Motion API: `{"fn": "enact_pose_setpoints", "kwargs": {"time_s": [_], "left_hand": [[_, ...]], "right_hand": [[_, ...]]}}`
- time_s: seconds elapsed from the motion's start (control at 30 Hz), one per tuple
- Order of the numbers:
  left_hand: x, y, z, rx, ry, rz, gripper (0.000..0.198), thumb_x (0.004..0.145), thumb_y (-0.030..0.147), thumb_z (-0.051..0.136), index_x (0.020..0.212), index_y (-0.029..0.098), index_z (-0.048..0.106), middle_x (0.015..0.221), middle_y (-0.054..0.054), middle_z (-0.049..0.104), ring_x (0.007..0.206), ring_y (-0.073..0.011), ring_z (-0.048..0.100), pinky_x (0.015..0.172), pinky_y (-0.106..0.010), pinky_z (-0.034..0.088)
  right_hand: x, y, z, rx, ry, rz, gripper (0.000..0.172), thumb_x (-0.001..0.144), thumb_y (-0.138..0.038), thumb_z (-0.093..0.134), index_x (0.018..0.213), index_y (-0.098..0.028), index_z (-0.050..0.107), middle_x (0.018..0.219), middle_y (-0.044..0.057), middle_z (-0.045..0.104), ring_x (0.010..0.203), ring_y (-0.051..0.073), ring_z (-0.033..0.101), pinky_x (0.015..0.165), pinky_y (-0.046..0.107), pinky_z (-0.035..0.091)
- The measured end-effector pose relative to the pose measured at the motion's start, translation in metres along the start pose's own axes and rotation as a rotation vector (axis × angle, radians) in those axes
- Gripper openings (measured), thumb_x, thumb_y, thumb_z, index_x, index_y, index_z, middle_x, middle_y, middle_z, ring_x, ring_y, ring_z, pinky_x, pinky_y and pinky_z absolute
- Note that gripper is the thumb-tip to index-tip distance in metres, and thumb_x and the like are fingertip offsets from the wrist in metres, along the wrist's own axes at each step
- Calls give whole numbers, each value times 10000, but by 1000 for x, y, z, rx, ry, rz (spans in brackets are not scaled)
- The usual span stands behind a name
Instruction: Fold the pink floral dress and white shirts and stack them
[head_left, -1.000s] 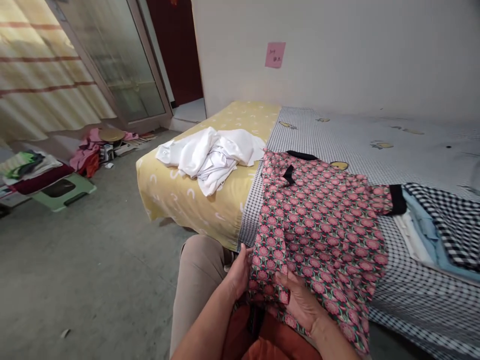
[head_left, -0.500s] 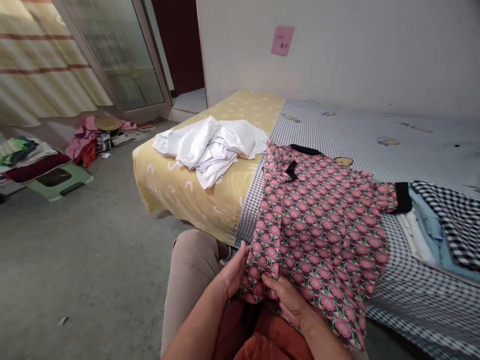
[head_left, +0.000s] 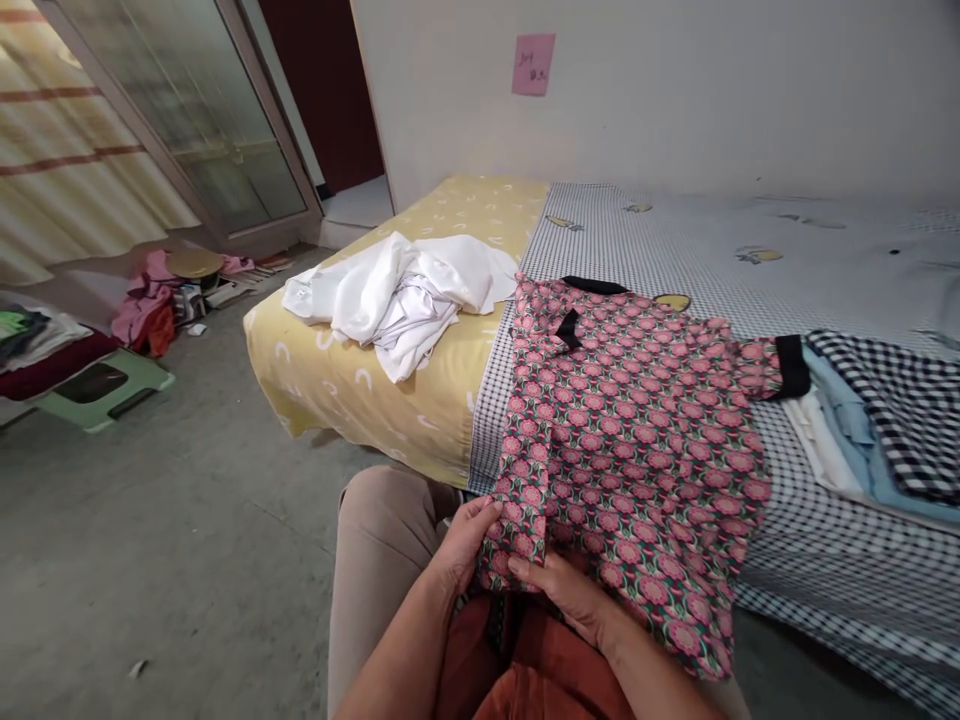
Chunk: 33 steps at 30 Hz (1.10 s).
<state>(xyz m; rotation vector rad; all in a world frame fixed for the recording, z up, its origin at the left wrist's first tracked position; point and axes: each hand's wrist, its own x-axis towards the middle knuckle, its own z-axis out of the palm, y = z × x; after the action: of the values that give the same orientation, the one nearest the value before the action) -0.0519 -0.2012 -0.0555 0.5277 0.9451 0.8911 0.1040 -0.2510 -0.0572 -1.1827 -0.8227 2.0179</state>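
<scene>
A pink flower-patterned shirt with black collar and cuff trim lies spread over the edge of the checked bed. My left hand pinches the shirt's lower left hem, fingers curled round the cloth. My right hand grips the same hem just to the right, thumb on top of the fabric. Both hands sit over my lap, in front of the bed's edge.
A heap of white cloth lies on the yellow sheet to the left. Folded clothes, checked and light blue, are stacked at the right. On the floor at left are a green stool and a pile of clothes.
Both hands have slid a little down and left along the hem, gathering the lower left corner. My view has shifted slightly; the shirt stays spread on the bed.
</scene>
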Motion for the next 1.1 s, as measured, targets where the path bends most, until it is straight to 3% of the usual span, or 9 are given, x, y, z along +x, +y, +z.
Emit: {"fn": "enact_pose_setpoints", "kwargs": {"time_s": [0.1,0.2,0.37,0.5,0.67,0.77,0.87,1.0,1.1], "left_hand": [[5,-2,-3,18,26,-4,508,618,588,873,831,151,723,713,-34,745,661,-168,649,729,-300,493],[9,-5,-8,66,55,-11,530,567,599,897,812,170,707,680,9,714,649,-139,622,706,-270,467],[15,-9,-11,153,49,-65,583,500,559,940,887,187,712,807,-7,748,773,-151,659,726,-256,437],[18,-11,-8,184,35,-61,592,464,612,932,758,185,646,689,11,693,691,-137,617,713,-263,428],[18,-14,-2,210,17,-29,607,566,702,849,813,196,623,685,29,651,665,-135,574,733,-286,441],[20,-15,-1,220,40,15,572,640,730,785,788,202,621,756,12,659,802,-174,607,832,-306,451],[21,-16,0,197,56,51,564,626,714,805,796,209,619,927,-28,700,1025,-232,619,956,-330,438],[17,-20,5,133,0,32,623,573,635,886,959,214,636,1042,-68,724,1048,-258,648,977,-385,475],[14,-25,6,49,-80,-23,726,576,540,927,1159,216,642,1173,-104,735,1078,-270,675,1004,-402,492]], "right_hand": [[7,4,-5,-74,99,-12,630,757,-679,753,1159,-194,749,1186,101,763,1184,300,662,1158,513,378],[17,9,-14,-164,280,-92,648,755,-721,690,1117,-187,752,1128,100,778,1147,316,679,1097,510,448],[24,8,-26,-253,489,-186,616,716,-584,730,1229,-244,689,1331,69,697,1325,307,558,1169,478,372],[20,5,-21,-298,462,-206,527,662,-449,782,1139,-235,721,1218,77,749,1219,317,630,1139,482,411],[17,0,-13,-216,401,-189,515,739,-496,730,1164,-206,713,1169,95,768,1153,332,676,1028,504,513],[15,-4,-12,-17,374,-134,524,748,-512,758,1174,-211,710,1161,93,771,1176,323,674,1000,484,539],[12,-7,-11,105,379,-101,524,720,-491,817,1157,-220,718,1156,85,773,1134,302,697,980,454,553],[12,-8,-9,192,341,-29,534,692,-498,851,1129,-218,726,1085,85,786,996,285,733,813,408,598],[15,-5,-8,251,357,-7,515,610,-489,894,1017,-204,757,988,79,797,956,283,732,814,400,590]]}}
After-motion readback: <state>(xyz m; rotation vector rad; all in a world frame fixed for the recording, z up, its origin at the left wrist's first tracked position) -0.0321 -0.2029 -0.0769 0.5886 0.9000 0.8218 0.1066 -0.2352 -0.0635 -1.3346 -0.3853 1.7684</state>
